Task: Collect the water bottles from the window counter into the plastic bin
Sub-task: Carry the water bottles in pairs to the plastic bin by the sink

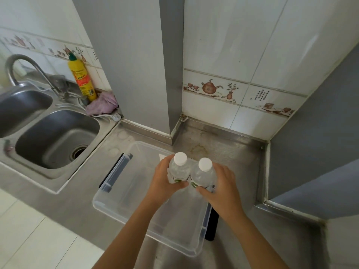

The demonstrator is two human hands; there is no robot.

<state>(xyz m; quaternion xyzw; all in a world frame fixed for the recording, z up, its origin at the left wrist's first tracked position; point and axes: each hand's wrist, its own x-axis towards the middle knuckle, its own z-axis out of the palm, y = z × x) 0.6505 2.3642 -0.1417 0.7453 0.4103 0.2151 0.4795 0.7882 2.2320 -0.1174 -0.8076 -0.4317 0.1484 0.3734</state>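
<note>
Two clear water bottles with white caps stand upright side by side over the clear plastic bin [108, 202]. My left hand [165, 183] grips the left bottle [179, 167] around its body. My right hand [221, 187] grips the right bottle [204, 171] the same way. The bottles touch each other at the far right part of the bin. Their lower halves are hidden behind my fingers, so I cannot tell whether they rest on the bin's floor. The bin sits on the steel counter and has blue-grey latch handles on its left and right sides.
A double steel sink [56, 140] with a tap [29, 70] lies to the left. A yellow detergent bottle [82, 78] and a pink cloth [103, 104] stand behind it. Grey pillar [136, 65] and tiled walls close the back; a grey wall block [318, 142] bounds the right.
</note>
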